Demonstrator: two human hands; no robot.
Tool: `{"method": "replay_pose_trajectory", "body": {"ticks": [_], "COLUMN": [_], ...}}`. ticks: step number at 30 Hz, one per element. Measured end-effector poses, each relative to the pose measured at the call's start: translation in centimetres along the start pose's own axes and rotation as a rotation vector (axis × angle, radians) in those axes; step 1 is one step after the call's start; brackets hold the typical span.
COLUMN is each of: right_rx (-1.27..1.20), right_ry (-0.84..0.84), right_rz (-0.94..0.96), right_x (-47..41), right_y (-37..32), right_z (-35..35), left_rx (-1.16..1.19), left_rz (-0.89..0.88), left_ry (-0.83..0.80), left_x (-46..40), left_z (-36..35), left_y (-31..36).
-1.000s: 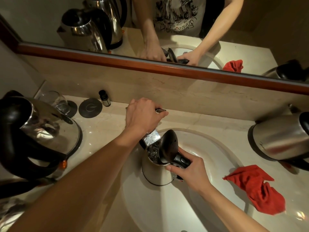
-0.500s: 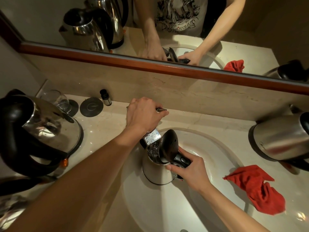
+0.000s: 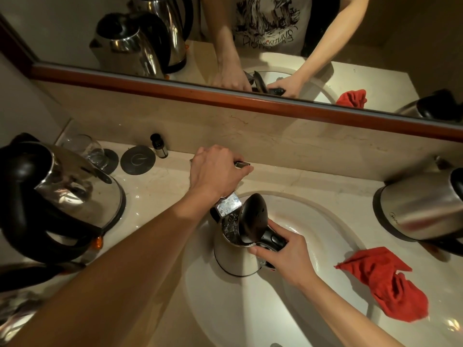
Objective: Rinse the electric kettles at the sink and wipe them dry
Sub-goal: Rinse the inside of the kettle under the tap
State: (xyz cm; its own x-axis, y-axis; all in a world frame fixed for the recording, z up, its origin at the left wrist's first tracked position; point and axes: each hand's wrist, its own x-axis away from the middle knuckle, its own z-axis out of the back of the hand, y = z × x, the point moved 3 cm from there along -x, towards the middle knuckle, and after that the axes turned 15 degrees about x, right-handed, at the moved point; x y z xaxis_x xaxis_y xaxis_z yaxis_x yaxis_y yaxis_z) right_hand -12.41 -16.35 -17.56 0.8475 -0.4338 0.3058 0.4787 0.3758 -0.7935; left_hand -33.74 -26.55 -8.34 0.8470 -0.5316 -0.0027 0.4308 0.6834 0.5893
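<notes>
Kettle (image 3: 235, 256) under tap (image 3: 229, 205), handle in right hand (image 3: 285, 256)

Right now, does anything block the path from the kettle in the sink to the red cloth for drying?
Nothing visible does. The small steel kettle, gripped by the right hand, stands in the white basin; the crumpled red cloth lies on the rim to its right.

Steel kettle (image 3: 235, 256) upright in white sink (image 3: 325, 236), black lid (image 3: 253, 217) open
</notes>
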Motion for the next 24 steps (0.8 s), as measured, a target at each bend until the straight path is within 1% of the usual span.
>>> {"method": "replay_pose_trajectory", "body": {"ticks": [24], "right_rx": [-0.007], "right_ry": [-0.005], "right_rz": [-0.022], "right_x": [0.07], "right_y": [0.5], "right_z": [-0.09], "left_rx": [0.003], "left_rz": [-0.001], "left_ry": [0.007], "left_x": [0.15], "left_z": [0.12], "left_y": [0.09]}}
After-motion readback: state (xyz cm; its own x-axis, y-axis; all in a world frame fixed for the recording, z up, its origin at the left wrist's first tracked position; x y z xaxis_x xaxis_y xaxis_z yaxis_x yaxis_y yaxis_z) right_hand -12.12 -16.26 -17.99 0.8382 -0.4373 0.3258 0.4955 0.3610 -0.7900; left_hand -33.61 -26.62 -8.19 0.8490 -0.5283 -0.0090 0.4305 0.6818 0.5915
